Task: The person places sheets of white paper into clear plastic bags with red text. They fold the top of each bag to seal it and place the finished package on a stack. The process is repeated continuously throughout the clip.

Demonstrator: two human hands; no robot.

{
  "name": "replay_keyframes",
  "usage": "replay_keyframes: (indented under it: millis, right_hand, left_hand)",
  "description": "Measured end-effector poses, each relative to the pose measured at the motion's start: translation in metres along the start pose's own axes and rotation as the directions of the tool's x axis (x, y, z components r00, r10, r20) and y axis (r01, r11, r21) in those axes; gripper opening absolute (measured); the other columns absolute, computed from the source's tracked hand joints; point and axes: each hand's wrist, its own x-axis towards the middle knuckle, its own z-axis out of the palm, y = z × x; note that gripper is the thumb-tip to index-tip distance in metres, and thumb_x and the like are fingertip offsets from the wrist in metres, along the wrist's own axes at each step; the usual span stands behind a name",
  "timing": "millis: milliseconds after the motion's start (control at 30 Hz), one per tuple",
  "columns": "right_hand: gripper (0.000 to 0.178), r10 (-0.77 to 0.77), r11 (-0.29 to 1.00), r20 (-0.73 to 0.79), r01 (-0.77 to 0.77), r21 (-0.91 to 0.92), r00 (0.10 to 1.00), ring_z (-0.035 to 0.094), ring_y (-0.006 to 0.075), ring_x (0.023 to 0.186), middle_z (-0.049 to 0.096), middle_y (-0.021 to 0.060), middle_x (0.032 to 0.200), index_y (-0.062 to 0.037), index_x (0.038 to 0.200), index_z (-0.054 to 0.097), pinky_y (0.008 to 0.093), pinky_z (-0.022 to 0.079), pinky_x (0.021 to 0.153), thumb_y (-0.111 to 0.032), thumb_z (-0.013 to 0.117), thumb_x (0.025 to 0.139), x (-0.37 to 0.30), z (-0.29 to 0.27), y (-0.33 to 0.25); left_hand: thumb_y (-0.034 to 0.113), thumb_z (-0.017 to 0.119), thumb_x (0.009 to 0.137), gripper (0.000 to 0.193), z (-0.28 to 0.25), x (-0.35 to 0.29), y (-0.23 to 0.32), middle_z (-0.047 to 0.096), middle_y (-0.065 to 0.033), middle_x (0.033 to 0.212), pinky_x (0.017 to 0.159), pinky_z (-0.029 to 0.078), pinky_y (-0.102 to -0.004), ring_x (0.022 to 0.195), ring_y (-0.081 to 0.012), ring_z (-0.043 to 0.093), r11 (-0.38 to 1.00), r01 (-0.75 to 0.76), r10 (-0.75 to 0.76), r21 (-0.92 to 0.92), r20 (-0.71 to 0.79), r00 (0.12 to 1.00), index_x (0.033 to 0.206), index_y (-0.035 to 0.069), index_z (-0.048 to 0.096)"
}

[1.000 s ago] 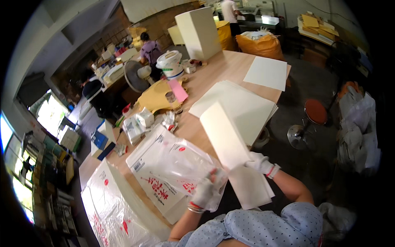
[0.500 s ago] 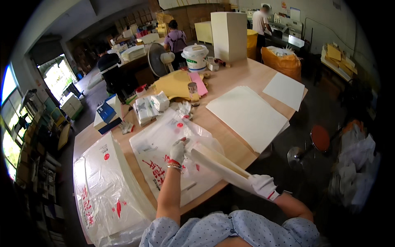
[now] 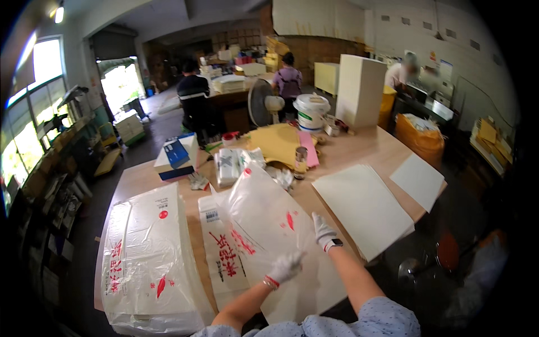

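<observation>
**Two gloved hands, one slippery bag**

Two gloved hands work a clear plastic bag (image 3: 269, 224) lying on the table (image 3: 359, 149). The left hand (image 3: 285, 266) pinches the film; the right hand (image 3: 323, 229) presses it flat, fingers spread. The thin film could slip, bunch or tear, and the paper stack (image 3: 365, 210) sits near the table edge.

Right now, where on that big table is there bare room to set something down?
Bare wood shows between the large white sheet stack and the smaller sheet, and beyond them toward the tall white block. The middle, around the yellow sheet, packets and can, is crowded. Both gloved hands work the plastic bag.
</observation>
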Motion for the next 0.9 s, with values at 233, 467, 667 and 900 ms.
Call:
replay_keyframes:
  millis: [233, 467, 667, 900]
  right_hand:
    - [0.052, 0.376, 0.922, 0.451, -0.376, -0.094, 0.809, 0.050, 0.0393, 0.113, 0.052, 0.0239, 0.121, -0.0104, 0.137, 0.026, 0.0475, 0.040, 0.094, -0.034, 0.024, 0.091, 0.067, -0.005, 0.018]
    - [0.072, -0.025, 0.997, 0.653, -0.029, 0.072, 0.757, 0.058, 0.0402, 0.094, 0.056, 0.0320, 0.103, -0.0098, 0.144, -0.002, 0.0428, 0.044, 0.081, -0.017, 0.041, 0.086, -0.033, -0.049, 0.014]
    - [0.083, -0.244, 0.920, 0.438, 0.064, 0.387, 0.865, 0.058, 0.0419, 0.073, 0.056, 0.0329, 0.086, -0.0075, 0.144, -0.003, 0.0454, 0.045, 0.069, -0.007, 0.051, 0.081, -0.118, -0.047, 0.055]
    - [0.072, -0.211, 0.889, 0.364, 0.023, 0.458, 0.907, 0.055, 0.0406, 0.059, 0.057, 0.0273, 0.070, -0.0007, 0.142, 0.012, 0.0470, 0.044, 0.057, -0.010, 0.049, 0.081, -0.246, -0.167, 0.038]
  left_hand:
    - [0.012, 0.047, 0.084, 0.035, 0.026, -0.062, -0.153, 0.055, -0.0038, 0.080, 0.062, 0.047, -0.0334, 0.070, -0.0199, 0.055, 0.810, 0.394, -0.070, 0.434, -0.596, 0.800, 0.119, 0.011, 0.053]
    - [0.008, 0.041, 0.088, 0.040, 0.009, -0.157, -0.125, 0.049, -0.0011, 0.082, 0.067, 0.040, -0.0266, 0.073, -0.0130, 0.046, 0.582, 0.568, -0.784, -0.582, -0.215, 0.582, 0.127, 0.006, 0.049]
    - [0.007, 0.039, 0.091, 0.043, -0.020, -0.200, -0.026, 0.053, -0.0029, 0.102, 0.079, 0.041, -0.0257, 0.087, -0.0126, 0.048, 0.443, 0.673, -0.828, -0.593, 0.019, 0.561, 0.134, 0.009, 0.041]
    - [0.004, 0.037, 0.092, 0.047, -0.054, -0.294, 0.117, 0.050, -0.0157, 0.127, 0.098, 0.036, -0.0283, 0.113, -0.0203, 0.050, 0.209, 0.743, -0.773, -0.636, 0.358, 0.524, 0.139, 0.004, 0.032]
